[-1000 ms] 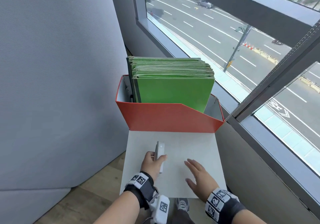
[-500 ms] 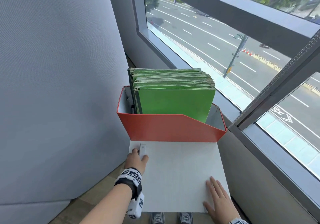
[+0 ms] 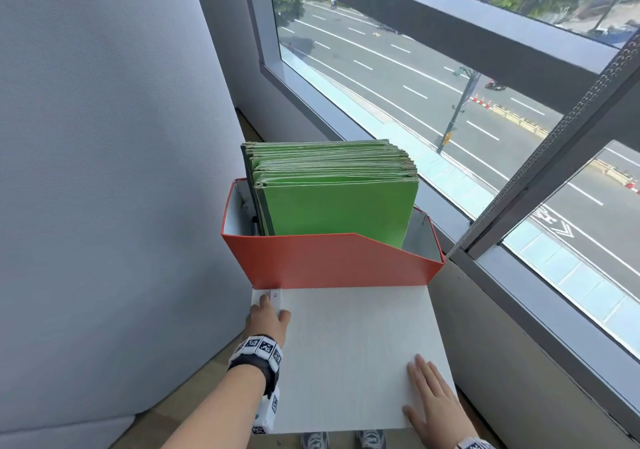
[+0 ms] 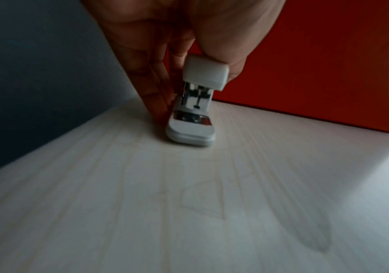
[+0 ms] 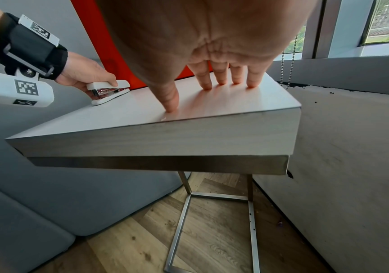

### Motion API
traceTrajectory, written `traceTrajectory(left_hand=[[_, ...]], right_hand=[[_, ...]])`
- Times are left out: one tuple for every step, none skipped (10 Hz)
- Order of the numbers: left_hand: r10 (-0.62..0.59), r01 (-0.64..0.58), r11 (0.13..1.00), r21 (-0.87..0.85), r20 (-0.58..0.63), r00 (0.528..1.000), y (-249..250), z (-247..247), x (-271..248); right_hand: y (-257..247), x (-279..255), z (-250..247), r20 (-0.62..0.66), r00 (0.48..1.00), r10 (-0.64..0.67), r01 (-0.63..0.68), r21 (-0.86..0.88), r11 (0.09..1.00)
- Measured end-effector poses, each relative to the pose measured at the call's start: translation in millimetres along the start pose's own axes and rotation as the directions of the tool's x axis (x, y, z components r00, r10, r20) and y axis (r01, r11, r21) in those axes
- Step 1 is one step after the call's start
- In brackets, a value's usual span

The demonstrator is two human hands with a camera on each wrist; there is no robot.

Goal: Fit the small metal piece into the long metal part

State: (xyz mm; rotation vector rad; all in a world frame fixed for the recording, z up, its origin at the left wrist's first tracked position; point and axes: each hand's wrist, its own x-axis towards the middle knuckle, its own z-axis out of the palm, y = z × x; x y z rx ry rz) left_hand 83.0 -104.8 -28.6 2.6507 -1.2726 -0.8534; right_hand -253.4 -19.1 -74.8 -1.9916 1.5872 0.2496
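A small white stapler (image 3: 276, 296) (image 4: 194, 103) (image 5: 109, 91) stands on the far left corner of the white table (image 3: 353, 351), close to the red box. My left hand (image 3: 268, 320) (image 5: 83, 77) grips it, thumb on its top and fingers along its left side (image 4: 158, 96). Metal parts show between the stapler's lid and base in the left wrist view. My right hand (image 3: 433, 400) (image 5: 212, 81) lies flat on the table's near right corner, fingers straight, holding nothing.
A red file box (image 3: 329, 258) full of green folders (image 3: 339, 202) stands at the table's far edge. A grey padded partition (image 3: 104, 171) is on the left, a window (image 3: 450, 84) with a bead chain (image 5: 287, 70) on the right. Wood floor (image 5: 200, 230) lies below.
My left hand has carried the stapler from the table's middle to its far left corner and set it down. My right hand has slid back to the near right corner.
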Motion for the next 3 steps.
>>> traceTrajectory(left_hand=[[-0.016, 0.016, 1.0, 0.005, 0.023, 1.0, -0.6, -2.4, -3.6], [-0.019, 0.02, 1.0, -0.011, 0.039, 0.999, 1.4, -7.3, -2.0], [-0.04, 0.043, 0.998, -0.055, 0.046, 0.998, -6.7, -4.7, -9.4]], right_hand=[[-0.7, 0.2, -2.1, 0.018, 1.0, 0.002, -0.003, 0.048, 0.999], [1.7, -2.1, -2.2, -0.005, 1.0, -0.012, 0.012, 0.025, 1.0], [4.5, 5.1, 7.2, -0.151, 0.985, -0.085, 0.087, 0.008, 0.996]])
